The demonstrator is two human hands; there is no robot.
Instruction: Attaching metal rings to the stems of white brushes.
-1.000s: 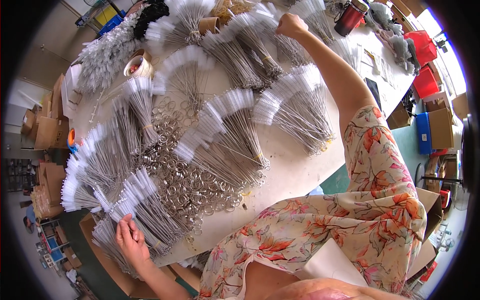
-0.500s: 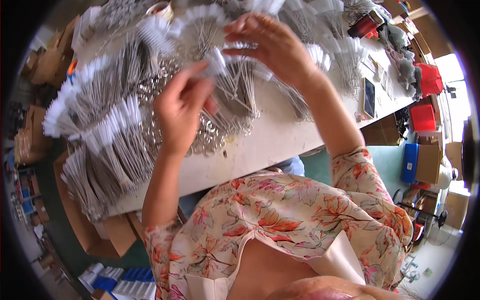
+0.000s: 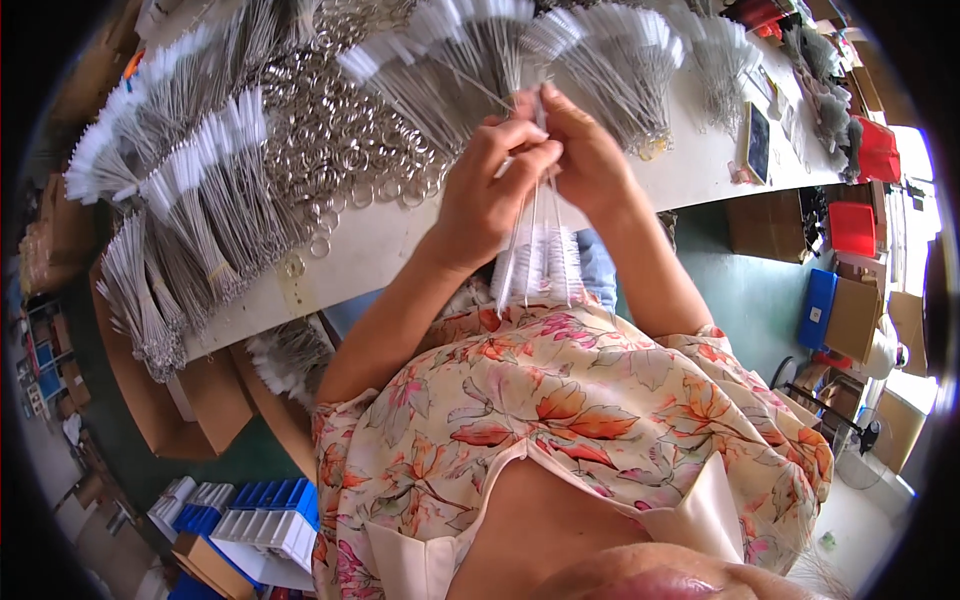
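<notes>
White table (image 3: 420, 235): ring pile (image 3: 330, 130) | left hand (image 3: 490, 195), right hand (image 3: 585, 160): grips pinching thin brushes (image 3: 540, 265)

We see a small bunch of thin metal-wire brushes with white bristle tips (image 3: 540, 255) hanging almost upright, their bare wire ends gathered at the top and their fuzzy white bristle ends fanned slightly at the bottom, just above the flowered fabric of the lap. We count several separate wires, though not exactly how many. The bunch sits in front of the white table's near edge, off its surface.
</notes>
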